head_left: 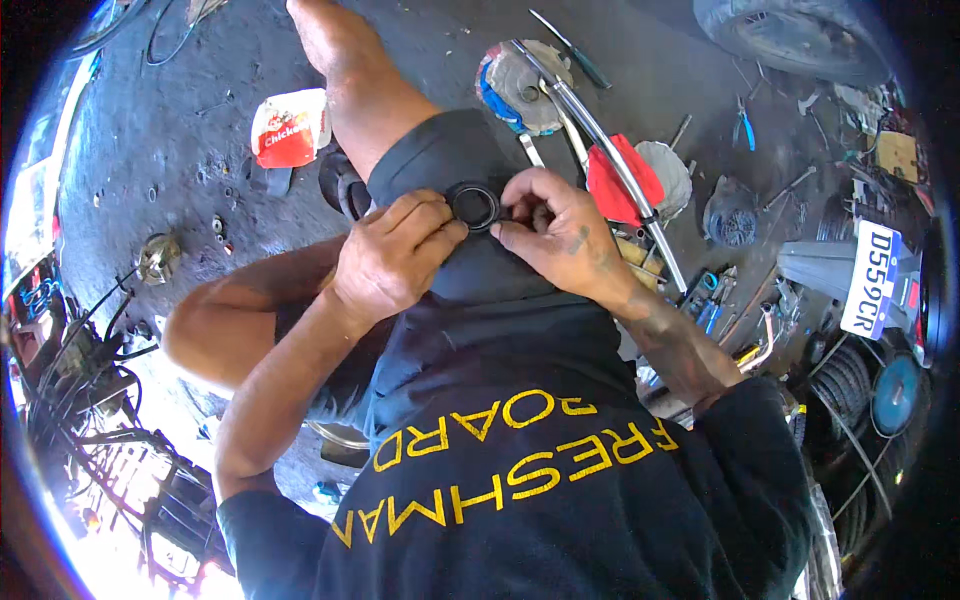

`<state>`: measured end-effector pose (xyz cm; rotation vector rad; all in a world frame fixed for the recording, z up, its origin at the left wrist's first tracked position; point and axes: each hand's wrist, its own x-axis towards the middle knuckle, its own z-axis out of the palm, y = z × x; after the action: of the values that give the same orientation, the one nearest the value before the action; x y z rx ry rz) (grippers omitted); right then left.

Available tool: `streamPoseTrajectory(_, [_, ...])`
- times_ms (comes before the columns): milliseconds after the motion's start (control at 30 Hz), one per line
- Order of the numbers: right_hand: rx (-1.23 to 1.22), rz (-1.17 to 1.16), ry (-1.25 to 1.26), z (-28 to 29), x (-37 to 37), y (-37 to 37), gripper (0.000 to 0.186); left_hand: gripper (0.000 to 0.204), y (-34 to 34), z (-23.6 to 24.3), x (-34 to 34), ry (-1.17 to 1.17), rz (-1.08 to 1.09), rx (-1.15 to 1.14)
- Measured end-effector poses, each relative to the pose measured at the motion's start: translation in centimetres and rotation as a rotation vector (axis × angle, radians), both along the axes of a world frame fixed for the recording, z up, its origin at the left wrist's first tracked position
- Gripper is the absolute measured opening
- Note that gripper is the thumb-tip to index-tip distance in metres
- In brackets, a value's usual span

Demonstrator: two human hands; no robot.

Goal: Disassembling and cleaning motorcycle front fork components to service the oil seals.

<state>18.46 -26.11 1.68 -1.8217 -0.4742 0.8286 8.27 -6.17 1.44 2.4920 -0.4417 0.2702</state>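
L hand (395, 255) & R hand (562, 232): fingers pinched near-closed on opp. edges of black round ring (474, 190) btwn them; prob. two-handed fiddling step, next move needs even grip.

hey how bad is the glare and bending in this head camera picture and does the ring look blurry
Head view: glare burns out the lower left; edges bow near the rim; the black ring between the hands shows fairly clearly, without obvious motion blur.

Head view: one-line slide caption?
A person's bare left hand and right hand hold a round black ring over black fabric shorts; long shiny metal tube at right.
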Motion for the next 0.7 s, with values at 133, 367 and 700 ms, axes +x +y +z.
streamPoseTrajectory(133, [-0.042, -0.018, 0.082, 0.1, 0.4, 0.6, 0.027, 0.033, -0.4, -0.3, -0.2, 0.004, 0.031, -0.026])
streamPoseTrajectory(367, [0.063, -0.035, 0.234, 0.1, 1.7, 0.9, 0.014, 0.023, -1.3, 1.9, -0.6, 0.163, 0.415, -0.429])
streamPoseTrajectory(700, [0.095, 0.210, 0.089, 2.9, 2.3, 2.5, 0.025, 0.026, -2.6, 3.7, -0.3, 0.659, 0.662, -1.011])
